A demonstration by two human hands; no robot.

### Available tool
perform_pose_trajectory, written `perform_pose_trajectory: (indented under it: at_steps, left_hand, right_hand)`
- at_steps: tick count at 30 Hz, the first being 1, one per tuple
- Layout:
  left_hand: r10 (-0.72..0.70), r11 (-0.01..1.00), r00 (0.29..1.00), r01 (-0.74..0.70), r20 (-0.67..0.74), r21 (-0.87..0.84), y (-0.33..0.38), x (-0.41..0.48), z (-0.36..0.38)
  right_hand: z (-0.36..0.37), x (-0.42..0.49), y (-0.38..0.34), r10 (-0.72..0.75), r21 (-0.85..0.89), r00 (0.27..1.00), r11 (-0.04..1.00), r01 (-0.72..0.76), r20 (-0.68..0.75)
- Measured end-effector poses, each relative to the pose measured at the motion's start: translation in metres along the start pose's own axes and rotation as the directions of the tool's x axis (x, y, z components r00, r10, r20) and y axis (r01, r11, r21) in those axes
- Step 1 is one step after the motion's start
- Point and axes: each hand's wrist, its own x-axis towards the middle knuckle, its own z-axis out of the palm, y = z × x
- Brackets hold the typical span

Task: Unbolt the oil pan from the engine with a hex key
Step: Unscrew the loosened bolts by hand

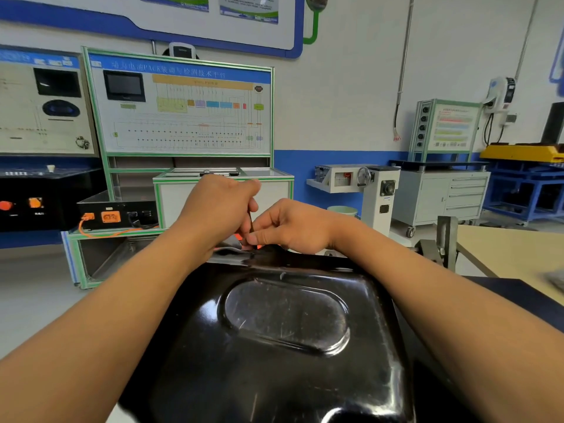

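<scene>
The black oil pan lies bottom-up right in front of the person. At the pan's far rim, a thin dark hex key stands nearly upright. The left hand is curled round the key's top. The right hand pinches its lower shaft just above the rim. Beyond the pan stands a training board. Its blue header is in Chinese characters with "PACK" among them. A pale counter lies right of the pan.
</scene>
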Motion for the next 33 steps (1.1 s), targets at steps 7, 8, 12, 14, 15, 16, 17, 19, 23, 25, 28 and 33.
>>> perform_pose_trajectory:
  at_steps: [7, 8, 12, 14, 15, 16, 17, 19, 23, 25, 28, 33]
  left_hand:
    - [-0.162, 0.854, 0.941, 0.284, 0.296, -0.437, 0.004, -0.004, -0.01]
    - [-0.147, 0.836, 0.928, 0.301, 0.341, -0.459, 0.005, -0.005, -0.011]
    - [-0.097, 0.861, 0.911, 0.279, 0.401, -0.425, 0.004, -0.007, -0.01]
    - [-0.061, 0.892, 0.918, 0.227, 0.391, -0.392, 0.003, -0.007, -0.009]
    - [-0.047, 0.907, 0.922, 0.2, 0.384, -0.37, 0.002, -0.007, -0.007]
    - [-0.035, 0.925, 0.928, 0.171, 0.37, -0.34, 0.002, -0.008, -0.006]
    - [-0.025, 0.944, 0.939, 0.136, 0.344, -0.301, 0.002, -0.008, -0.004]
    - [0.003, 0.975, 0.966, 0.055, 0.257, -0.216, 0.002, -0.007, 0.0]
    - [0.056, 0.994, 0.997, -0.051, 0.05, -0.093, 0.0, -0.003, 0.002]
    - [0.072, 0.997, 0.997, -0.072, -0.022, -0.017, -0.002, -0.001, 0.002]
    - [0.038, 0.999, 0.998, -0.037, -0.05, 0.019, -0.002, 0.001, 0.002]
    - [-0.144, 0.931, 0.985, 0.168, 0.096, -0.325, 0.002, -0.001, -0.006]
  right_hand:
    - [-0.001, 0.001, 0.006, -0.012, 0.028, 1.0, 1.0, 0.013, -0.025]
    - [-0.001, 0.001, 0.006, -0.007, 0.028, 1.0, 1.0, 0.008, -0.029]
    - [-0.002, 0.0, 0.008, 0.002, 0.047, 1.0, 0.999, -0.001, -0.016]
    - [-0.002, 0.0, 0.008, 0.004, 0.04, 1.0, 0.999, -0.003, -0.017]
    - [-0.003, 0.0, 0.009, 0.006, 0.028, 1.0, 1.0, -0.005, -0.014]
    - [-0.003, 0.0, 0.008, 0.004, 0.016, 1.0, 1.0, -0.003, -0.011]
    - [-0.003, -0.001, 0.007, 0.0, 0.009, 1.0, 1.0, 0.0, -0.006]
    - [-0.003, -0.001, 0.006, -0.009, 0.003, 1.0, 1.0, 0.009, 0.003]
    - [-0.001, -0.001, 0.001, 0.01, -0.006, 1.0, 1.0, -0.01, -0.01]
    - [0.0, 0.0, 0.001, 0.014, 0.008, 1.0, 1.0, -0.014, -0.027]
    - [0.001, 0.0, 0.002, 0.009, 0.016, 1.0, 1.0, -0.008, -0.028]
    - [-0.001, 0.0, 0.004, -0.004, 0.023, 1.0, 1.0, 0.005, -0.018]
